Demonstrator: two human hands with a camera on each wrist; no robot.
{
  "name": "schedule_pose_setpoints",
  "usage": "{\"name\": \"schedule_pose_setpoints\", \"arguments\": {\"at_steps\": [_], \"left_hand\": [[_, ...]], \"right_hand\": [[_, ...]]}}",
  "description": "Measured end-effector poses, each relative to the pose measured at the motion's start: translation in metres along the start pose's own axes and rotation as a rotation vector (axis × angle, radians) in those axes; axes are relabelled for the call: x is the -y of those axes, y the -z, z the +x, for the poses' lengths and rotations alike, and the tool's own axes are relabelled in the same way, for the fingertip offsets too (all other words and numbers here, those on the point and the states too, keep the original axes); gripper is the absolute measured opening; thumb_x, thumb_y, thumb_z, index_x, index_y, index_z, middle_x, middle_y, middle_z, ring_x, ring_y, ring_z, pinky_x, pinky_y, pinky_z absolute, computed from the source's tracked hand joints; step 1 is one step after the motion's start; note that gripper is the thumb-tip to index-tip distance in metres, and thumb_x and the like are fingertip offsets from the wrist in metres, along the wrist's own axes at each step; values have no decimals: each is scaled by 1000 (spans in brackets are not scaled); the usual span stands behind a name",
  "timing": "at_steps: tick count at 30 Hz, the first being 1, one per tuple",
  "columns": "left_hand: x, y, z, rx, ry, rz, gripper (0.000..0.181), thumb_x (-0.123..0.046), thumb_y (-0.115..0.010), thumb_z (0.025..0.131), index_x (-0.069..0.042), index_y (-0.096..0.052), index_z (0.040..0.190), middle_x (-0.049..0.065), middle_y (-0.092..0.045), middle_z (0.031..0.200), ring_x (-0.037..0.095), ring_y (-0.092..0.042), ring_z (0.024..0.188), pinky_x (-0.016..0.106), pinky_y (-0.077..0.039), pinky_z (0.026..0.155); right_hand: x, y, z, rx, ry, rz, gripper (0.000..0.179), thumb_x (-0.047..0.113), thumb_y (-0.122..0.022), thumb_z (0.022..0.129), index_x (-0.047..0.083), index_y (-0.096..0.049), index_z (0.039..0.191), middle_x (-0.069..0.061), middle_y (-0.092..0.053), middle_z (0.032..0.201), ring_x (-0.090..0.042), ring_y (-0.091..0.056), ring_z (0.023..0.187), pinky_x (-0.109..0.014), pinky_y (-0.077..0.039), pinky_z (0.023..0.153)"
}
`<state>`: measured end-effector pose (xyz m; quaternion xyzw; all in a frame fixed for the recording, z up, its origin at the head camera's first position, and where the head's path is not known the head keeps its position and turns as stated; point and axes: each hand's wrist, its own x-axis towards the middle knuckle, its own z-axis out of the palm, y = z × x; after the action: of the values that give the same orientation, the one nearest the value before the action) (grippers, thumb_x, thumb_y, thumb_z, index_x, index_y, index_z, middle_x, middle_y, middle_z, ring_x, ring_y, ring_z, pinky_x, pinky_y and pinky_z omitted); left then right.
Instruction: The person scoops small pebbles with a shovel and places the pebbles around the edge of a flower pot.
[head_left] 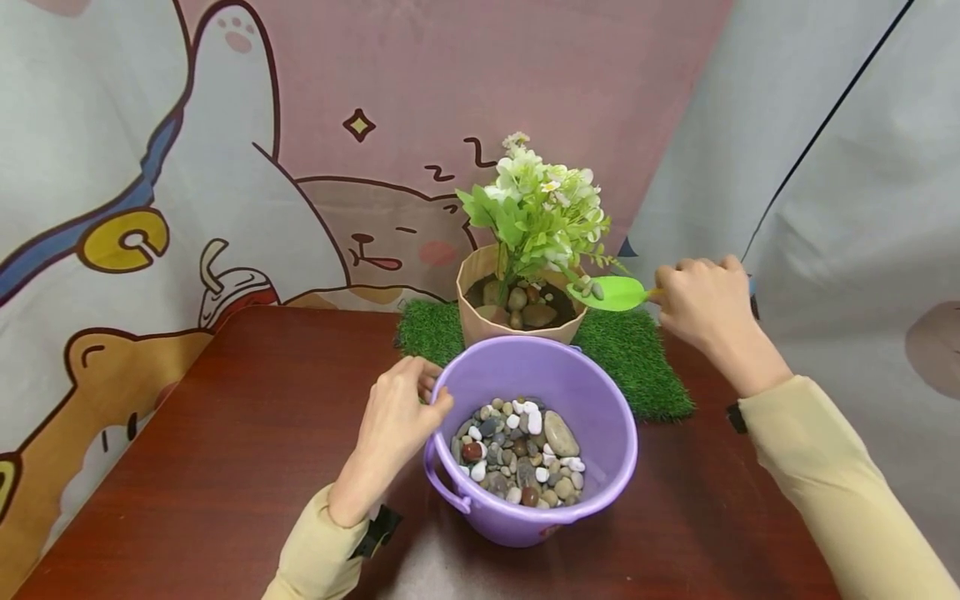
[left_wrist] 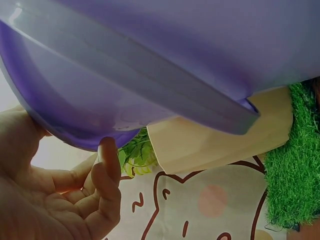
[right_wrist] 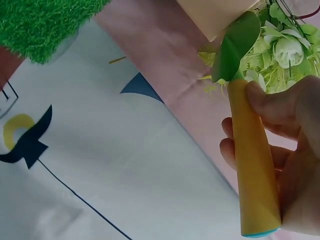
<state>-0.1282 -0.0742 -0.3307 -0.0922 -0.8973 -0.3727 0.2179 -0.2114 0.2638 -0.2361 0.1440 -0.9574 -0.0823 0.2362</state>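
Note:
My right hand [head_left: 705, 300] grips the orange handle [right_wrist: 252, 160] of a small toy trowel with a green blade [head_left: 617, 293]. A few grey pebbles [head_left: 592, 288] lie on the blade, whose tip reaches over the right rim of a beige flowerpot [head_left: 517, 333]. At the left side of a purple bucket [head_left: 611, 400], my left hand [head_left: 401, 408] holds the rim, thumb on the inner side and curled fingers [left_wrist: 107, 190] outside. Mixed stones [head_left: 517, 454], white, grey and brown, cover the bucket's bottom. The pot contains dark soil, several larger stones [head_left: 538, 314] and white flowers with green leaves [head_left: 551, 200].
Under the pot lies a green artificial-grass mat [head_left: 645, 375], on a reddish-brown table [head_left: 247, 433]. A cartoon-printed cloth [head_left: 405, 92] hangs behind the table, with pale cloth [head_left: 847, 192] at the right. The bucket's handle [head_left: 446, 492] hangs down on its left side.

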Motion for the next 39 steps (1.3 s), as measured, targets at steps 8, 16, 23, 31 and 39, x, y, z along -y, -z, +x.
{"name": "schedule_pose_setpoints", "arguments": {"at_steps": [8,16,23,31,39], "left_hand": [[0,1,0,4,6,-2,16,-9,-69,71,-4,-68,86,4,-64,76,13,-59,65,25,-47,60],[0,0,0,4,2,3,15,-9,-68,71,-4,-67,85,4,-64,75,12,-58,64,25,-46,60],[1,0,0,-7,-11,7,15,-9,-68,70,-5,-68,84,4,-64,75,11,-58,64,24,-46,59],[1,-1,0,-15,-19,8,15,-8,-68,70,-5,-68,84,4,-63,74,11,-58,64,25,-46,59],[-1,-1,0,-6,-4,8,15,-8,-69,70,-4,-68,85,4,-64,75,12,-58,64,25,-46,59]], "right_hand": [[11,4,11,-8,-2,-123,12,10,-63,77,0,-61,83,-23,-61,77,-39,-56,72,-51,-37,72],[15,6,10,21,-42,-177,20,6,-58,76,-3,-60,93,-26,-58,82,-40,-53,79,-53,-37,79],[19,6,1,-25,-58,-134,19,16,-61,83,-2,-57,90,-24,-57,81,-40,-52,77,-53,-35,79],[29,0,-21,-336,35,-107,14,9,-61,80,-1,-54,73,-22,-55,67,-40,-51,63,-52,-38,68],[46,10,-43,-529,153,-96,21,9,-46,85,3,-42,65,-17,-44,58,-39,-47,57,-51,-35,58]]}}
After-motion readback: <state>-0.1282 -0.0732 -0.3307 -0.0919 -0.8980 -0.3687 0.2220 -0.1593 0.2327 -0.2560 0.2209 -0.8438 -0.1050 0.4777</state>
